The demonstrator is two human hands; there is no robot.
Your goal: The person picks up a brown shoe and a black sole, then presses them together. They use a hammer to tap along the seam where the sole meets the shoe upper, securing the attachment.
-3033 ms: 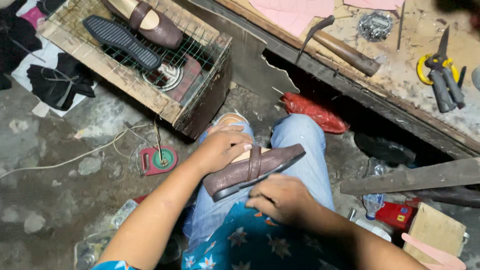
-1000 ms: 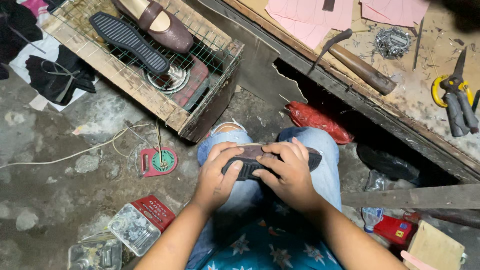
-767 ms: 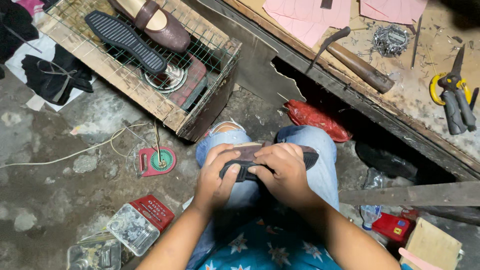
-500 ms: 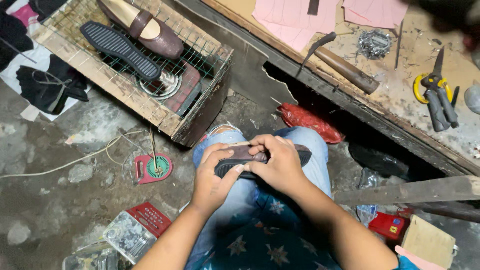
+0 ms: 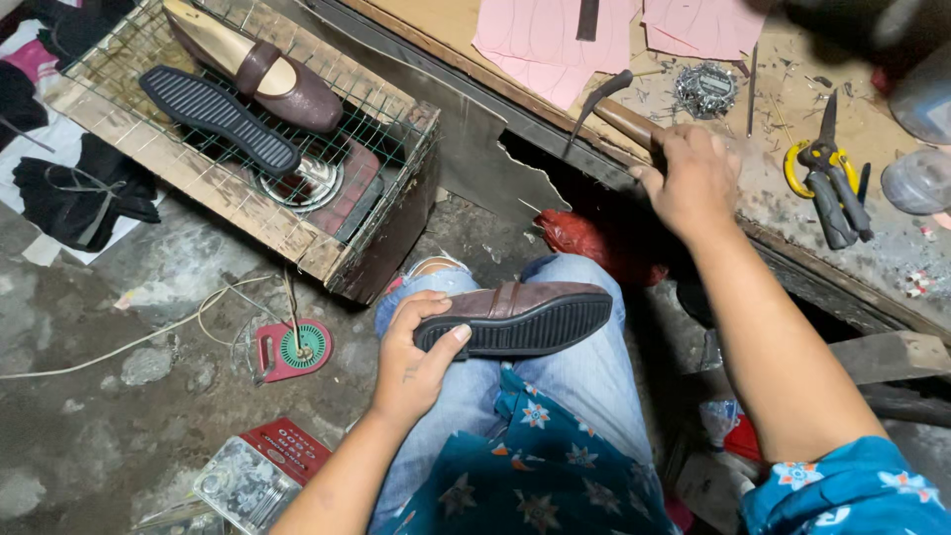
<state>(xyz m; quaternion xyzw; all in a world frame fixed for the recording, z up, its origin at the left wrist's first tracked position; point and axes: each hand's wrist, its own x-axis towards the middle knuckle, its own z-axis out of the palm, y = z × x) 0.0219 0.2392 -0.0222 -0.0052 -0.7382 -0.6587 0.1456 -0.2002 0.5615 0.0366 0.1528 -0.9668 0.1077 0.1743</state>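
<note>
Left hand: fingers clenched around the heel end of the brown leather slip-on shoe with black ribbed rubber sole, thumb pressed on the sole edge. The shoe lies on its side across the blue-jeaned lap, sole facing the camera.

Right hand: fingers curled over the wooden handle of the dark-headed cobbler's hammer on the workbench beyond the shoe; the grip appears closed, though the palm side is hidden.

Change noted: a moment ago both hands pressed together on the shoe; now the right has left it and gone to the hammer, so only the left steadies the shoe (judged: pressing is over, tool work is being taken up).

Beyond the shoe to the left, a wire-topped wooden crate carries a second brown shoe and a loose black sole. Yellow-handled pliers lie on the bench to the right of the hammer.

Obscured: the hammer handle under the hand; the shoe's upper, largely turned away; the top-right corner, blurred.
</note>
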